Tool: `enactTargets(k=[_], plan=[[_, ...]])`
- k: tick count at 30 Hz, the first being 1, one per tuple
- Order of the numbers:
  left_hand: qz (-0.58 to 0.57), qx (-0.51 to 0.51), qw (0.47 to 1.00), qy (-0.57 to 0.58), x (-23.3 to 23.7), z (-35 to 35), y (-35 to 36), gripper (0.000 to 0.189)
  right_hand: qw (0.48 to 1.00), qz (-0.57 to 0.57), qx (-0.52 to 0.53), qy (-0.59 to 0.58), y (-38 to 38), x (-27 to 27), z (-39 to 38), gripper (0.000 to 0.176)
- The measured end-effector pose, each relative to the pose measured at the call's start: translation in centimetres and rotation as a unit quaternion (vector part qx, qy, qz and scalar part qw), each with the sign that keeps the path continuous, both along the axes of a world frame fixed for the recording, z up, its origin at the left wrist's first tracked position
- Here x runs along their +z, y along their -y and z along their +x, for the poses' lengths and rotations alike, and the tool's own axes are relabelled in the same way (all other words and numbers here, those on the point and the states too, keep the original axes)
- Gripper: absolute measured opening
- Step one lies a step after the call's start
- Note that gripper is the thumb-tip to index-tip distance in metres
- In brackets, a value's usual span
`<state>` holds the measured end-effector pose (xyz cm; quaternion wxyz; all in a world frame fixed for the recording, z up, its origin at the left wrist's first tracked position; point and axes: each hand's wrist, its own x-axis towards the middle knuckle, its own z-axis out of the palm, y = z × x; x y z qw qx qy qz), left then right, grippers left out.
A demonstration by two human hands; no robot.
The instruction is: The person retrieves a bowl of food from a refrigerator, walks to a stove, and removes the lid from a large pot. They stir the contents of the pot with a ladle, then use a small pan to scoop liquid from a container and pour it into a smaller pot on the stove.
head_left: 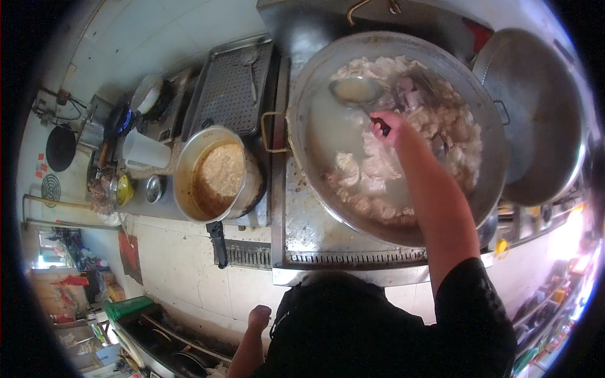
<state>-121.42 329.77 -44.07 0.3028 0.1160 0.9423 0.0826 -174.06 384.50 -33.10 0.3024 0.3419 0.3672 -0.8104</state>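
My right hand (389, 129) is wrapped round the dark handle of a ladle, above a very large metal pot (315, 69). The round ladle bowl (356, 90) lies at the upper left inside the pot, holding cloudy liquid. Pale chunks of food (381, 167) and a darker piece (411, 94) sit in the broth around it. Down by my body, left of my black shirt, my left hand (259, 315) is curled closed, away from the stove; whether anything is in it is too small to tell.
Left of the big pot stands a saucepan (184, 170) of tan food, its black handle toward me. Behind it is a perforated tray (220, 94) with a spoon. A white pitcher (146, 151) and small bowls stand further left. A large metal basin (535, 126) leans at right.
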Motion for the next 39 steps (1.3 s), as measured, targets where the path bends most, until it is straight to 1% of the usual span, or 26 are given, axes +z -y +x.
enactTargets(k=[1,5,8,10,11,13,14,16,17,19,20,22,23,24,25,26,28,29,31,33,34,35,37,38,39], plan=[[0.054,0.008,0.998,-0.037,0.2,-0.1,-0.1,0.015,1.0,-0.025,-0.01,-0.003,-0.4,0.0,-0.3,0.015],[0.013,-0.014,1.0,-0.01,0.5,-0.6,-0.8,0.017,0.999,-0.038,-0.024,-0.017,-2.4,-1.0,-1.6,0.016],[0.035,0.0,0.999,-0.031,0.1,-0.3,-0.7,0.019,0.997,-0.069,-0.035,0.007,-3.9,-1.3,-2.2,0.018],[0.081,0.012,0.995,-0.062,0.1,-0.4,-0.9,0.02,0.995,-0.082,-0.043,-0.032,-4.5,-1.6,-2.1,0.019],[0.082,0.012,0.995,-0.062,0.1,-0.6,-1.1,0.02,0.995,-0.081,-0.044,-0.032,-4.8,-1.5,-2.1,0.019],[0.112,0.133,0.985,0.011,-0.3,-0.6,-1.2,0.021,0.997,-0.033,-0.067,-0.025,-5.2,-0.9,-1.5,0.017],[0.114,0.132,0.985,0.01,-0.5,-0.7,-1.2,0.021,0.997,-0.031,-0.067,-0.026,-5.3,-0.6,-1.1,0.017],[0.038,-0.004,0.999,-0.012,-0.1,-1.5,-1.4,0.021,0.997,0.005,-0.075,-0.018,-5.8,-0.5,-0.1,0.015],[0.04,-0.007,0.999,-0.014,0.0,-1.9,-1.5,0.021,0.997,0.006,-0.077,-0.021,-6.0,-0.6,0.8,0.015],[0.121,0.077,0.989,-0.027,-0.5,-1.9,-1.1,0.021,0.983,0.165,-0.045,-0.073,-6.0,-0.2,3.3,0.012],[0.123,0.074,0.989,-0.029,-0.6,-2.1,-0.8,0.021,0.982,0.167,-0.047,-0.075,-6.1,0.1,5.0,0.012],[0.027,-0.055,0.998,-0.007,-0.1,-3.2,-0.7,0.02,0.956,0.245,-0.003,-0.159,-6.4,1.8,8.8,0.014],[0.029,-0.056,0.998,-0.008,-0.9,-2.9,-0.1,0.02,0.956,0.248,-0.004,-0.16,-6.4,2.7,10.4,0.014],[0.03,-0.009,0.999,0.008,-2.6,-2.4,1.1,0.02,0.955,0.251,0.011,-0.156,-6.5,3.8,12.1,0.019],[0.031,0.039,0.998,0.024,-1.9,-2.9,0.8,0.021,0.955,0.254,0.025,-0.152,-6.4,4.8,13.8,0.026],[-0.042,-0.08,0.995,0.054,-1.2,-3.7,0.8,0.021,0.954,0.256,0.024,-0.152,-6.2,5.8,15.6,0.026],[-0.023,-0.083,0.996,0.035,-2.0,-4.0,2.2,0.021,0.952,0.26,0.036,-0.155,-5.5,7.9,19.1,0.048],[-0.005,-0.084,0.996,0.019,-2.4,-4.0,2.9,0.02,0.952,0.261,0.035,-0.156,-4.7,9.9,20.8,0.048],[0.003,-0.09,0.996,0.009,-2.6,-4.6,3.7,0.021,0.957,0.236,0.083,-0.15,-2.5,14.3,24.1,0.059],[0.015,-0.099,0.995,-0.005,-2.6,-5.0,4.6,0.021,0.956,0.221,0.096,-0.169,-1.0,16.5,27.3,0.058],[0.193,0.2,0.959,0.06,-7.1,-3.1,7.1,0.02,0.954,0.206,0.109,-0.187,-0.3,17.3,28.9,0.056],[0.193,0.203,0.958,0.06,-7.5,-2.9,7.6,0.02,0.954,0.205,0.112,-0.188,0.6,18.0,30.5,0.056],[0.139,0.1,0.983,0.062,-7.3,-3.7,7.9,0.017,0.961,0.169,0.105,-0.192,2.7,18.6,33.3,0.055],[-0.013,-0.135,0.991,-0.011,-3.5,-5.2,6.4,0.015,0.961,0.164,0.11,-0.194,3.9,18.6,34.3,0.055],[-0.016,-0.129,0.991,-0.01,-3.3,-5.0,6.9,0.015,0.966,0.153,0.113,-0.175,5.0,18.6,35.4,0.058]])
